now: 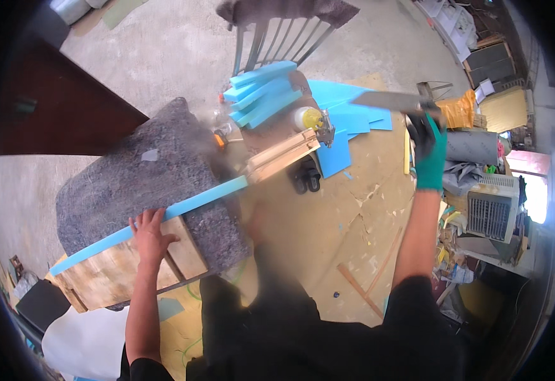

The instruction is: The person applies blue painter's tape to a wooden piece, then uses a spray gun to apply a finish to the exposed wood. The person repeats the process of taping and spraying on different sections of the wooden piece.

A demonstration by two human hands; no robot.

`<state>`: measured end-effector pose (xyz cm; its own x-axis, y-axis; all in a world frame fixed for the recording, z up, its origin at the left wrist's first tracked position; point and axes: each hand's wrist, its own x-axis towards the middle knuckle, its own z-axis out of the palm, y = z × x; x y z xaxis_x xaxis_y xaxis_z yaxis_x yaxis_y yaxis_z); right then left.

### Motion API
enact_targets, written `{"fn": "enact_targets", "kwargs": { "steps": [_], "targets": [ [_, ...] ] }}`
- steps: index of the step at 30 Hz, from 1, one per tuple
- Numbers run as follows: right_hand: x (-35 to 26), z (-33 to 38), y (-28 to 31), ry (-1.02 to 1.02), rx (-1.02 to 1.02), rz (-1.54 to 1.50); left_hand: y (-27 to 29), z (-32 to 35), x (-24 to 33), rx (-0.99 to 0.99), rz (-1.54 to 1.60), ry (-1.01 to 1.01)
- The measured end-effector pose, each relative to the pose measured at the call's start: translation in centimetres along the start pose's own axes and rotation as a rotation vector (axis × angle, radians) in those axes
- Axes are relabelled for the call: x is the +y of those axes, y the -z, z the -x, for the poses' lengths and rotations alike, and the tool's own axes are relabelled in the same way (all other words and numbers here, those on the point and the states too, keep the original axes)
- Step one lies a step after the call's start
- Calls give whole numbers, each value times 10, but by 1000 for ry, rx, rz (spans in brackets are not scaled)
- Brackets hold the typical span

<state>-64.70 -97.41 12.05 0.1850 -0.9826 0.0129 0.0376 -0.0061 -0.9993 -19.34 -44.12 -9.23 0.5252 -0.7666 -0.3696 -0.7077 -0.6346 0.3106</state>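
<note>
My bare left hand [152, 236] rests with fingers apart on a long light-blue foam strip [211, 197] and on the wooden frame [109, 270] beside it. The strip runs along the frame's far edge and reaches a narrow wooden piece [284, 155] at its right end. My right hand [428, 146], in a green and black glove, is raised off to the right. It is closed round the handle of a broad-bladed knife [385, 100], whose blade points left and is blurred. The handle is mostly hidden by the glove.
A grey felt-covered surface [144, 152] lies under the frame. Beyond stand stacked blue foam strips [268, 92], a yellow-topped can [309, 119] and a chair [284, 38]. Blue foam sheets [344, 136] lie on the floor. A dark red panel [61, 101] juts in at left; clutter lines the right.
</note>
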Motion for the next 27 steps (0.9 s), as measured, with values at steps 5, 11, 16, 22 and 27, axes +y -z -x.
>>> {"fn": "enact_targets", "kwargs": {
  "steps": [5, 11, 16, 22, 27],
  "targets": [
    [-82, 201, -13, -60, -76, 123, -3, 5, -11, 47, 19, -61],
    [-94, 347, -27, -475, -15, -115, -7, 0, -20, 72, 52, -174],
    [-72, 418, -30, -707, 265, -21, -6, -1, -25, 67, 78, -182],
    [-78, 471, -76, -735, -44, 235, -6, -2, -31, 69, 53, -183],
    [-83, 496, -112, -587, -79, 253, -9, -5, -31, 64, 15, -176]
  ]
}}
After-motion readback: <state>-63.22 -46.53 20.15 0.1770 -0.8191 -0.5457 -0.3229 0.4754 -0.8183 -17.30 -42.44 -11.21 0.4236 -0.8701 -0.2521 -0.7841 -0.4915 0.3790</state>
